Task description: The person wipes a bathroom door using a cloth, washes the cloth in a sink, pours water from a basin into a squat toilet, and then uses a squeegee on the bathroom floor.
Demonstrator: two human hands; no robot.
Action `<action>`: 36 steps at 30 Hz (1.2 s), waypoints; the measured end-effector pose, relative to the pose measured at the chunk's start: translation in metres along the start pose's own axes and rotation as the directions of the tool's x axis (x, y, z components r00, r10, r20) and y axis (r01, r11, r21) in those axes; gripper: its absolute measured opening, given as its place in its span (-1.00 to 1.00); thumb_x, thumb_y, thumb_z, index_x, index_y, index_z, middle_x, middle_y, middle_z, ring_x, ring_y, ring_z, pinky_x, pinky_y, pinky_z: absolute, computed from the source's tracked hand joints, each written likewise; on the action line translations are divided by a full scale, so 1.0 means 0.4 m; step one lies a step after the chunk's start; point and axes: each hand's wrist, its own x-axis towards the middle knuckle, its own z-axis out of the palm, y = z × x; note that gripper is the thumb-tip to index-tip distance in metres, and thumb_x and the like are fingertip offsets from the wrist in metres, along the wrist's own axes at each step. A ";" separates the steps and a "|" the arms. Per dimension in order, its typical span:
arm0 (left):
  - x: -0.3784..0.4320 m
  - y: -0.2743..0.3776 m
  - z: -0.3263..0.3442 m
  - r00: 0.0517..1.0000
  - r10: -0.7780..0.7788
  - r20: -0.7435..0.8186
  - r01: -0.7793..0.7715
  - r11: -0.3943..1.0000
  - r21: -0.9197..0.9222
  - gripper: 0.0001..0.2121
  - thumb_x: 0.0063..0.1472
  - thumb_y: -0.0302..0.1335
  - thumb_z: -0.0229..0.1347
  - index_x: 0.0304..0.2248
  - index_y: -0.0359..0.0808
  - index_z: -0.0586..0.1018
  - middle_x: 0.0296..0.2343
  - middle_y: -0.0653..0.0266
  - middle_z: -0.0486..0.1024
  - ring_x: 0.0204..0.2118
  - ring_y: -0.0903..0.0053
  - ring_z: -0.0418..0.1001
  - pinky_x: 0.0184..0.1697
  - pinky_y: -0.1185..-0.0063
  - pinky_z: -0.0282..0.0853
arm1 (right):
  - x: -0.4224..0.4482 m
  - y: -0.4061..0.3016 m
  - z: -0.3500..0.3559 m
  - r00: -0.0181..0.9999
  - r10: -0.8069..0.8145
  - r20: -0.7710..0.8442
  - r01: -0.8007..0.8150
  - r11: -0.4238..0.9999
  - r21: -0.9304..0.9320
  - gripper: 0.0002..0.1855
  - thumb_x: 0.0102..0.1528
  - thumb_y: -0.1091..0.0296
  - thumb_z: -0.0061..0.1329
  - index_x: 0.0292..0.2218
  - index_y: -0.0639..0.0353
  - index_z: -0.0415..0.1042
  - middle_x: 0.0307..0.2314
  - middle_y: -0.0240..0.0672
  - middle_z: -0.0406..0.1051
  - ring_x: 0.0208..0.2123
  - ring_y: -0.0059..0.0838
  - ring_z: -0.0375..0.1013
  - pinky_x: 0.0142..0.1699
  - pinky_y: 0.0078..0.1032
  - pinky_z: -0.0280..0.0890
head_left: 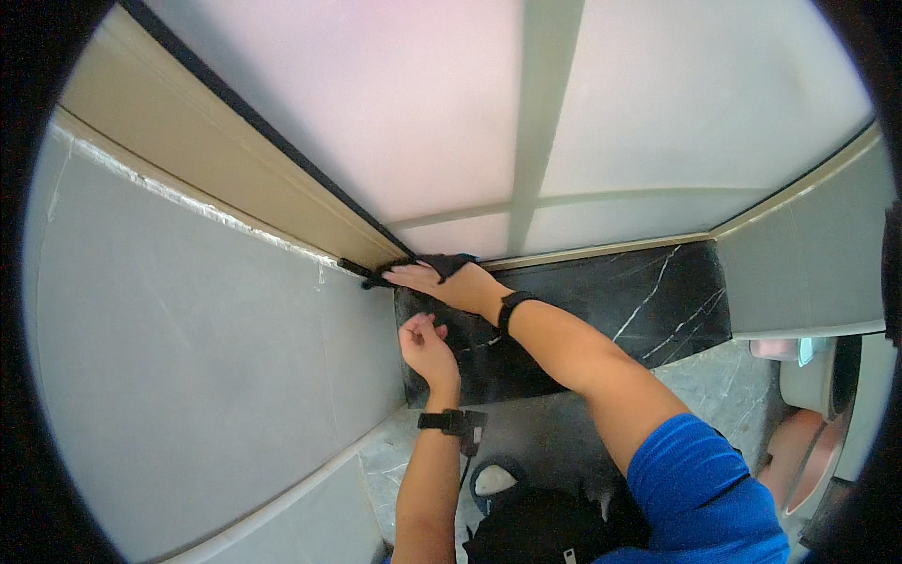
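My right hand (430, 280) lies flat with its fingers stretched toward the left corner of a black marble sill (564, 303). It holds a dark cloth (451, 265) against the foot of the glass panel's frame, and part of the cloth laps over the hand near the thumb. Just below, my left hand (425, 345) hovers over the sill's left end, its fingers curled in and nothing visible in them. Both wrists wear black straps; the left one carries a small box (473, 431) with a cable.
A frosted glass panel (437, 141) in a beige frame (211, 141) rises behind the sill. Grey walls (197, 338) stand at left and right. At the lower right are a pink basin (803, 458) and a bin-like container (807, 384) on the grey marble floor (719, 381).
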 end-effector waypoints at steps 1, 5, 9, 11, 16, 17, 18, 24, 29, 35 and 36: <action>0.002 -0.004 -0.004 1.000 -0.017 0.004 0.017 1.000 0.023 -0.87 0.21 -0.43 -0.05 -0.38 -0.35 0.37 -0.44 0.26 0.44 -0.51 0.65 0.36 -0.46 0.68 0.33 | -0.009 0.019 0.025 0.998 -0.047 -0.033 0.047 0.999 0.015 -0.41 0.06 0.37 -0.28 0.13 -0.20 0.01 0.04 -0.53 0.16 -0.06 -0.54 0.29 -0.10 -0.58 0.28; 0.009 -0.011 0.012 0.998 -0.022 0.063 0.020 0.999 0.046 -0.89 0.20 -0.45 -0.03 -0.38 -0.34 0.38 -0.45 0.25 0.44 -0.56 0.66 0.36 -0.48 0.69 0.33 | -0.070 0.068 0.139 0.967 0.132 0.220 -0.124 0.991 -0.050 -0.42 0.05 0.40 -0.27 0.12 -0.16 0.03 0.04 -0.48 0.16 -0.12 -0.51 0.34 -0.11 -0.55 0.28; -0.021 0.001 0.006 0.993 -0.073 0.094 0.065 0.995 0.077 -0.90 0.21 -0.49 -0.06 -0.36 -0.37 0.39 -0.46 0.27 0.43 -0.49 0.66 0.39 -0.41 0.71 0.36 | -0.122 0.105 0.122 0.983 0.044 0.178 -0.031 0.997 -0.077 -0.38 0.03 0.45 -0.27 0.13 -0.08 -0.06 -0.21 -0.26 0.36 -0.30 -0.41 0.44 -0.22 -0.50 0.33; -0.043 -0.002 0.014 0.991 -0.049 0.123 0.039 0.996 0.077 -0.90 0.20 -0.49 -0.04 -0.35 -0.37 0.39 -0.48 0.28 0.43 -0.49 0.66 0.39 -0.42 0.71 0.36 | -0.123 0.102 0.052 0.923 0.063 0.379 -0.028 0.995 -0.097 -0.38 0.04 0.46 -0.29 0.13 -0.05 -0.07 -0.24 -0.23 0.40 -0.34 -0.38 0.45 -0.25 -0.49 0.34; -0.089 0.038 0.072 0.972 -0.015 0.233 -0.008 0.996 0.094 -0.90 0.20 -0.48 -0.04 -0.36 -0.37 0.40 -0.50 0.31 0.42 -0.49 0.68 0.38 -0.41 0.71 0.35 | -0.227 0.157 -0.131 1.000 -0.007 0.027 0.007 1.000 -0.019 -0.53 0.08 0.40 -0.39 0.04 0.00 0.16 0.02 -0.46 0.18 -0.27 -0.41 0.43 -0.21 -0.54 0.33; -0.097 0.049 0.084 0.976 0.038 0.213 -0.060 0.993 0.100 -0.89 0.20 -0.48 -0.04 -0.37 -0.36 0.41 -0.51 0.32 0.42 -0.49 0.68 0.38 -0.41 0.71 0.35 | -0.259 0.156 -0.189 0.926 0.166 0.339 -0.168 0.986 -0.024 -0.53 0.07 0.38 -0.39 0.05 0.01 0.17 0.09 -0.55 0.07 -0.06 -0.55 0.31 -0.12 -0.60 0.30; -0.104 0.058 0.104 0.976 0.088 0.198 -0.109 0.989 0.099 -0.89 0.20 -0.48 -0.04 -0.37 -0.36 0.41 -0.51 0.32 0.42 -0.49 0.68 0.38 -0.41 0.71 0.34 | -0.273 0.165 -0.244 0.981 0.038 0.190 0.001 0.979 -0.202 -0.51 0.06 0.38 -0.38 0.06 0.00 0.16 0.08 -0.57 0.08 0.02 -0.61 0.20 -0.11 -0.65 0.28; -0.154 0.170 0.207 0.940 0.284 0.190 -0.289 0.957 0.002 -0.89 0.19 -0.48 -0.02 -0.37 -0.36 0.42 -0.55 0.35 0.41 -0.53 0.74 0.33 -0.46 0.75 0.28 | -0.146 0.078 -0.565 0.794 -0.178 -0.582 -0.240 0.788 -0.568 -0.54 -0.05 0.30 -0.22 -0.07 -0.22 0.35 0.02 -0.60 0.19 0.08 -0.40 0.09 0.15 -0.22 -0.26; -0.180 0.223 0.251 0.887 0.358 0.293 -0.368 0.930 -0.021 -0.91 0.17 -0.52 -0.01 -0.36 -0.37 0.42 -0.55 0.33 0.42 -0.54 0.73 0.34 -0.47 0.75 0.29 | -0.132 0.104 -0.485 0.726 -0.275 -0.630 -0.261 0.737 -0.623 -0.58 0.02 0.21 -0.26 -0.05 -0.32 0.33 0.04 -0.63 0.16 0.11 -0.37 0.02 0.18 -0.18 -0.36; -0.189 0.172 0.196 0.801 0.361 0.477 -0.480 0.864 0.153 -0.92 0.14 -0.56 0.00 -0.38 -0.40 0.45 -0.56 0.28 0.46 -0.56 0.68 0.39 -0.46 0.73 0.32 | -0.408 0.254 -0.237 0.987 -0.078 0.141 0.138 0.863 -0.486 -0.46 0.09 0.34 -0.39 0.13 -0.14 0.02 0.14 -0.66 -0.07 0.09 -0.67 0.07 0.09 -0.64 0.10; -0.194 0.165 0.185 0.783 0.382 0.490 -0.515 0.841 0.168 -0.92 0.13 -0.56 0.02 -0.40 -0.41 0.47 -0.57 0.27 0.46 -0.58 0.68 0.39 -0.46 0.72 0.31 | -0.439 0.262 -0.240 0.987 -0.015 0.159 0.079 0.912 -0.402 -0.45 0.08 0.36 -0.40 0.13 -0.13 0.01 0.13 -0.65 -0.05 0.01 -0.67 0.19 -0.02 -0.68 0.19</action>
